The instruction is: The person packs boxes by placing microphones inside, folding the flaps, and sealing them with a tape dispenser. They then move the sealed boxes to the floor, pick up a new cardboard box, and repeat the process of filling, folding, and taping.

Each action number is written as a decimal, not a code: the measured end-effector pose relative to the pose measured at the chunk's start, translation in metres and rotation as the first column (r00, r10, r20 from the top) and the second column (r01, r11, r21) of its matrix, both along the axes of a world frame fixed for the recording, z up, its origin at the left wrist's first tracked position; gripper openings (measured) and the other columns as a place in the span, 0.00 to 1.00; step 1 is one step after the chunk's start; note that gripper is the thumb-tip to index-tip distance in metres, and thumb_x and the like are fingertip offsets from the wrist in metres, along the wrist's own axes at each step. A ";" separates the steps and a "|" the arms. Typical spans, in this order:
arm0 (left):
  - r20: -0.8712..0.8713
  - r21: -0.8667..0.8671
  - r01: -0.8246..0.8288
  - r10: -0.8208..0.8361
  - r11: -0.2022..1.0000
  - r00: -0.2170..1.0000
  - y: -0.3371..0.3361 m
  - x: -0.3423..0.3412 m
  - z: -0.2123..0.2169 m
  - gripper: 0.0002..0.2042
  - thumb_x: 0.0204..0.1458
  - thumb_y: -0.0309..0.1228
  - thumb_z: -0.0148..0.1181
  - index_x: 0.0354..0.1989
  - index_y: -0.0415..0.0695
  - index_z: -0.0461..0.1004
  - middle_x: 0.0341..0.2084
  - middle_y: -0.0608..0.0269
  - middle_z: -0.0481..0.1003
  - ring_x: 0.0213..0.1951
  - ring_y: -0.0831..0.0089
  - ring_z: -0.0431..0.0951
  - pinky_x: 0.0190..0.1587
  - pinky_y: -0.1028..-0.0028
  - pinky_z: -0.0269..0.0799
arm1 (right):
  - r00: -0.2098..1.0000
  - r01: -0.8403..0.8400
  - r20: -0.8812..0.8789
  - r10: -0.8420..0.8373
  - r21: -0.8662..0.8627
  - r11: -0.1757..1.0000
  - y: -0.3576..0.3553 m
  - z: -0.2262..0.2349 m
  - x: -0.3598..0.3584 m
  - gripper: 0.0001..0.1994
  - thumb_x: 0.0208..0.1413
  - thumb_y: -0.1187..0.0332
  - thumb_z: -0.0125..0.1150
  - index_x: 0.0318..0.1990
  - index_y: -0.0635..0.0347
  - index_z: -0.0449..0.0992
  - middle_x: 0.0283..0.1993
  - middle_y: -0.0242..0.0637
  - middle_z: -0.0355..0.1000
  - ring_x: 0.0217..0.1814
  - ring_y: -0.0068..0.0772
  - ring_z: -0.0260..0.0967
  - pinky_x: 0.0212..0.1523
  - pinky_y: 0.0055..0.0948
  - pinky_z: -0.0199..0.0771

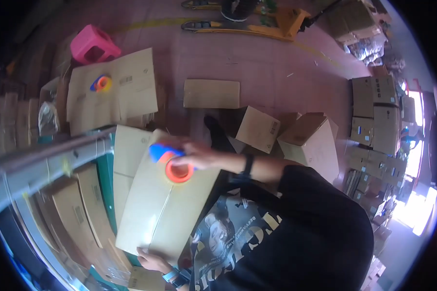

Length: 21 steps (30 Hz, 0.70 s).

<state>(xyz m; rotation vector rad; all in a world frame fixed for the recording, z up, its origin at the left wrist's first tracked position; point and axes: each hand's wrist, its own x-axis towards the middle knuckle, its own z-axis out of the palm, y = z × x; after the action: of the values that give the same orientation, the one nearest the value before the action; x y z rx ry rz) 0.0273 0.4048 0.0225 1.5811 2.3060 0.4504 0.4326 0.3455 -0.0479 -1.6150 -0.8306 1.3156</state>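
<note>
In front of me lies a cardboard box (145, 194) with a lengthwise seam between its closed flaps, and a shiny strip that looks like clear tape runs along part of the seam. My right hand (196, 154) is closed around a blue tape dispenser (161, 153) with an orange-cored roll, slightly blurred, over the far part of the box. At the box's near edge my left hand (153, 261) grips the cardboard, its fingertips at the end of the seam. The fingers under the edge are hidden.
Another tape dispenser (102, 83) lies on stacked flat cardboard (136, 87) at left, by a pink stool (94, 46). A metal rail (53, 162) runs beside upright cartons (75, 208). Open boxes (308, 140) stand on the floor; a yellow pallet jack (247, 29) is beyond.
</note>
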 end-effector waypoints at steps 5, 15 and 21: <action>0.295 -0.027 0.565 -0.533 0.825 0.793 0.088 0.219 0.013 0.19 0.59 0.39 0.56 0.45 0.31 0.70 0.30 0.50 0.76 0.33 0.65 0.74 0.38 0.64 0.71 | 0.572 0.686 -0.532 -0.625 -0.107 0.719 -0.104 -0.029 0.167 0.19 0.58 0.65 0.61 0.55 0.64 0.71 0.50 0.33 0.73 0.50 0.23 0.71 0.55 0.28 0.70; 0.259 -0.155 0.925 -0.889 0.348 0.378 0.156 0.763 -0.303 0.45 0.36 0.58 0.74 0.51 0.31 0.65 0.43 0.42 0.76 0.48 0.48 0.77 0.51 0.59 0.72 | 0.178 0.981 -0.164 -0.970 -0.044 0.187 -0.178 -0.258 0.509 0.15 0.62 0.60 0.57 0.48 0.61 0.77 0.46 0.26 0.73 0.51 0.20 0.68 0.57 0.27 0.65; 0.461 -0.106 0.969 -0.853 0.221 0.245 0.214 0.837 -0.572 0.44 0.32 0.52 0.79 0.54 0.33 0.66 0.46 0.46 0.76 0.47 0.52 0.78 0.52 0.60 0.72 | 0.277 0.961 -0.128 -0.952 0.010 0.278 -0.143 -0.501 0.613 0.23 0.65 0.56 0.52 0.57 0.67 0.72 0.55 0.34 0.72 0.59 0.27 0.67 0.65 0.30 0.60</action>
<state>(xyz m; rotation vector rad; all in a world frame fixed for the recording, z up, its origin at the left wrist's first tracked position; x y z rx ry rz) 0.8647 0.6188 -0.5500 2.1055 0.7306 -0.0948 1.0455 0.2026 -0.5486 -1.4958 0.2695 0.3964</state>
